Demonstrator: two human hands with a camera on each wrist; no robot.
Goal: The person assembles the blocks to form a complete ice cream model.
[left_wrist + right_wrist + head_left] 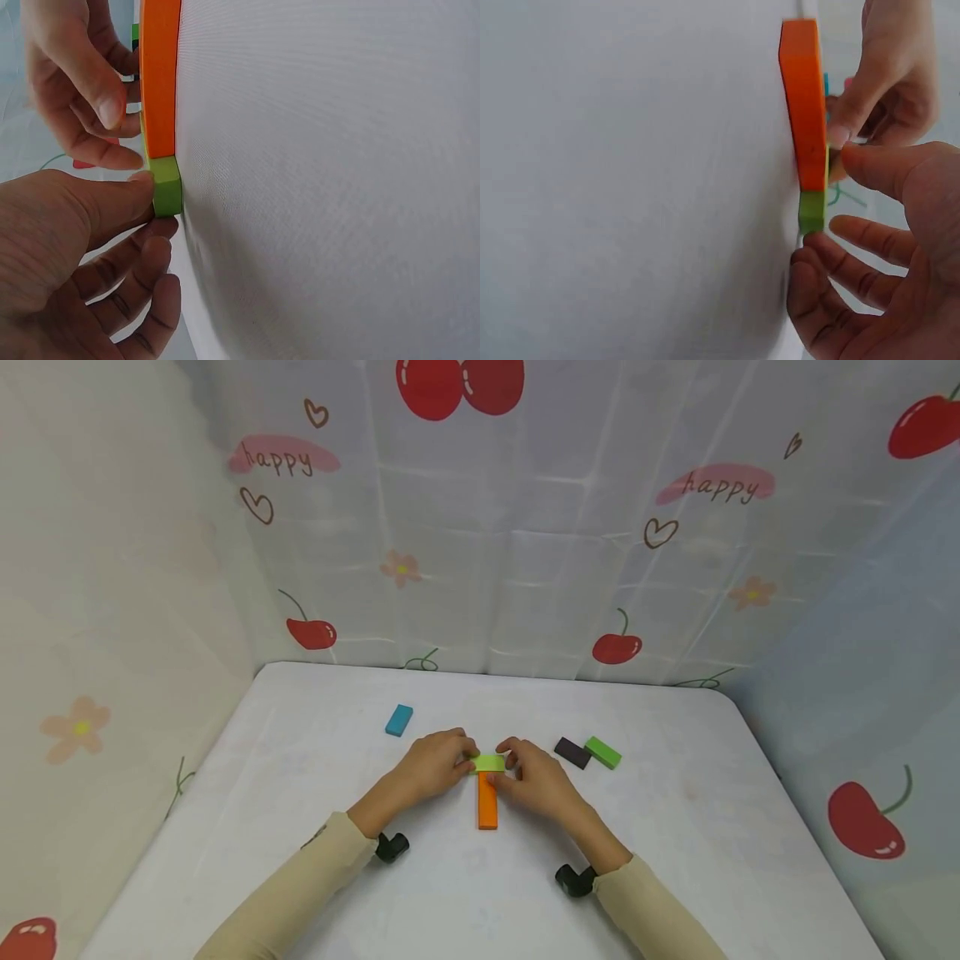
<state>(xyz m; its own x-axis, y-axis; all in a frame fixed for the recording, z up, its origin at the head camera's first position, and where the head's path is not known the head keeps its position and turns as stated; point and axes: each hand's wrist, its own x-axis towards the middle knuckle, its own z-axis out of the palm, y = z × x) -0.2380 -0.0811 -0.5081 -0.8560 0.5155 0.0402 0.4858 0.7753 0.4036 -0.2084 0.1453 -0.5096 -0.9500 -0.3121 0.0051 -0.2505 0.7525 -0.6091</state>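
Note:
A light green block (490, 763) lies crosswise at the far end of an orange block (487, 802), together like a T on the white table. The left hand (435, 764) pinches the green block's left end between thumb and fingers; the left wrist view shows the thumb on the green block (167, 186) beside the orange one (160, 82). At the other end is the right hand (538, 778), fingers loosely bent, thumb by the joint of the two blocks. In the right wrist view its fingertips lie close around the green block (811, 212), without a clear grip.
A blue block (399, 720) lies at the back left of the table (465, 910). To the right, a dark block (572, 752) touches or nearly touches another green block (603, 752). A patterned curtain (480, 527) hangs behind the table.

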